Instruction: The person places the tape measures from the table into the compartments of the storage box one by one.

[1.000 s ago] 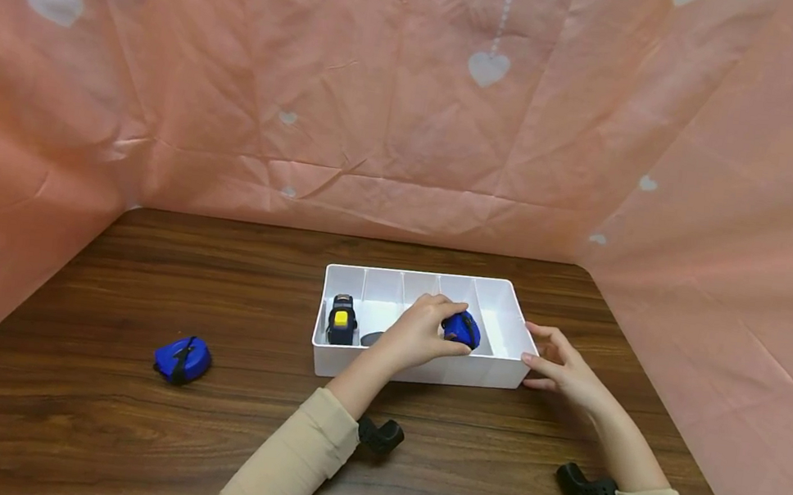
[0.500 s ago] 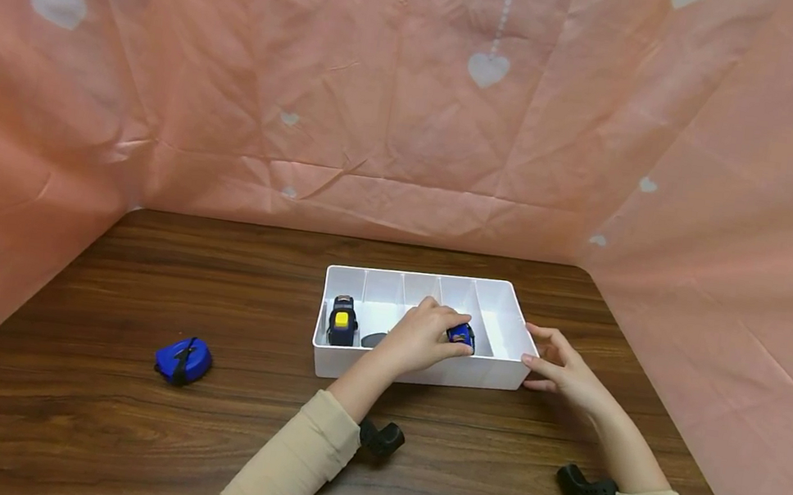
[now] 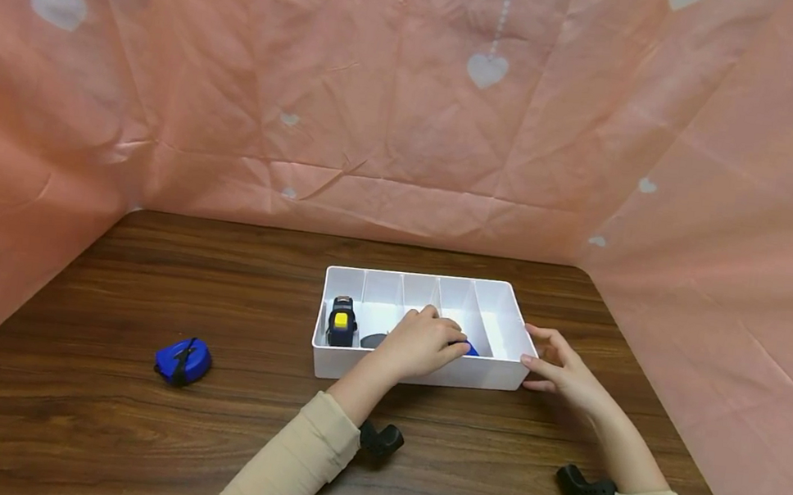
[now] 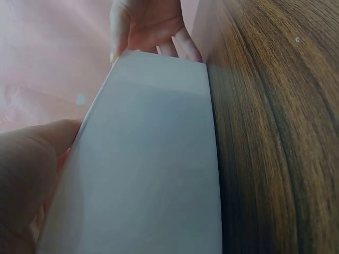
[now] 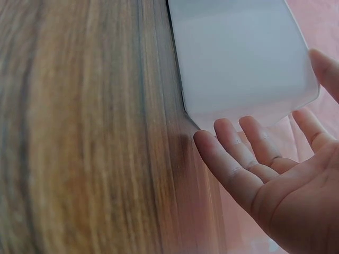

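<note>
My left hand (image 3: 425,342) reaches into a white divided box (image 3: 411,369) and grips a blue tape measure (image 3: 473,349) low in the second compartment from the right. Only a small blue patch shows beside the thumb; the hand covers the rest. At the box's right end, my right hand (image 3: 563,371) rests its extended fingers (image 5: 228,164) against the end wall, with the thumb at the front corner. A black tape measure with a yellow button (image 3: 341,322) stands in the leftmost compartment. Beside it, a dark grey rounded thing (image 3: 373,340) shows partly over the front rim.
Another blue tape measure (image 3: 183,361) with a black strap lies on the wooden table (image 3: 121,437), left of the box. Pink cloth (image 3: 383,114) with white hearts hangs at the back and both sides. Each wrist wears a black mount (image 3: 380,439).
The left hand has lowered the blue tape measure into its compartment, turning it so less of it shows. The right hand and the box have stayed nearly still.
</note>
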`<state>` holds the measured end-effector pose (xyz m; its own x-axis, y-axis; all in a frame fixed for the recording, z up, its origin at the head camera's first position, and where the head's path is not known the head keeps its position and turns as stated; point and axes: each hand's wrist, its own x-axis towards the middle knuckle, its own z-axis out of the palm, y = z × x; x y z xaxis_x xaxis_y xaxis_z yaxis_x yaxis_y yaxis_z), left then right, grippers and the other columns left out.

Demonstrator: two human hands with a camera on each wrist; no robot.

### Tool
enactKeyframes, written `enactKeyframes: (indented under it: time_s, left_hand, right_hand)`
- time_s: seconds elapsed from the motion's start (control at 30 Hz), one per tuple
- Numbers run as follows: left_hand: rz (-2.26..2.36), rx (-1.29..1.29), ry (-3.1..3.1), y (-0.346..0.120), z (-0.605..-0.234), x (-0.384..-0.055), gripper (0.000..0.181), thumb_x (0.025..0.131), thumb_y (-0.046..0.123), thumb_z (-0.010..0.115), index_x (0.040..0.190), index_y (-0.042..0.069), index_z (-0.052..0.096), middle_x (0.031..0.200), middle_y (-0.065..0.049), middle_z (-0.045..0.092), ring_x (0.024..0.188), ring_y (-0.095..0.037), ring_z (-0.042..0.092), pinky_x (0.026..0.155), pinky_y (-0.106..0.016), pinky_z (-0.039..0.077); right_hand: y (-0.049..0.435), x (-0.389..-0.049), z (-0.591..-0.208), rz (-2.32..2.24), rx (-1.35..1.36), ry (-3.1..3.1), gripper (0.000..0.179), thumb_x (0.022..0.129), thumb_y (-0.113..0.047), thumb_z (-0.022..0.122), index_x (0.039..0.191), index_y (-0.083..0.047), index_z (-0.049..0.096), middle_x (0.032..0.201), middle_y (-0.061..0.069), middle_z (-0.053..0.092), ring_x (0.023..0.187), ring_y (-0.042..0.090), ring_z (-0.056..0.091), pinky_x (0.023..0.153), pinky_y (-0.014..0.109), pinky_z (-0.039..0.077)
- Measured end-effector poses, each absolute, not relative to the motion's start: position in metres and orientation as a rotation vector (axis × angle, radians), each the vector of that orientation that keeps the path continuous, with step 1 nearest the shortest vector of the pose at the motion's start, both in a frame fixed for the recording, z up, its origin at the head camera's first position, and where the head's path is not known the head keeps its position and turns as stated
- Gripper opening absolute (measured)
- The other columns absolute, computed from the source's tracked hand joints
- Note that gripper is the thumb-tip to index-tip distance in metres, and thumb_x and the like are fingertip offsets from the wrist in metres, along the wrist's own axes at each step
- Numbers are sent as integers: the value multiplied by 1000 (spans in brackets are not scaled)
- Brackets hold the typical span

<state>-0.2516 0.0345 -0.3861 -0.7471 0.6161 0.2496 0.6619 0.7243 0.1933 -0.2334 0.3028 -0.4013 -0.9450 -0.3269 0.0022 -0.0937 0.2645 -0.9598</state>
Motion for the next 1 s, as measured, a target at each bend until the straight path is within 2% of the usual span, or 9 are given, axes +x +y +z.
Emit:
enactKeyframes:
  time_s: [0.3,1.0]
  left_hand:
    - [-417,-1032,-2732,31,-386,-251,31,99,39,50,116,25,72,123,8,62,100,-16,50,78,-31,39]
    - [-438,-1054,-2744,20,-372,-244,40,97,43,52,128,21,64,137,1,53,121,-22,46,94,-40,39]
  right_hand:
    - [303,-233,-401,-1751,-394,2338,60,97,-12,56,146,1,24,124,33,43,98,21,59,79,51,51]
    - [301,-231,-399,-1753,-370,2347,60,97,-14,58,144,2,25,124,33,43,96,16,59,79,48,52]
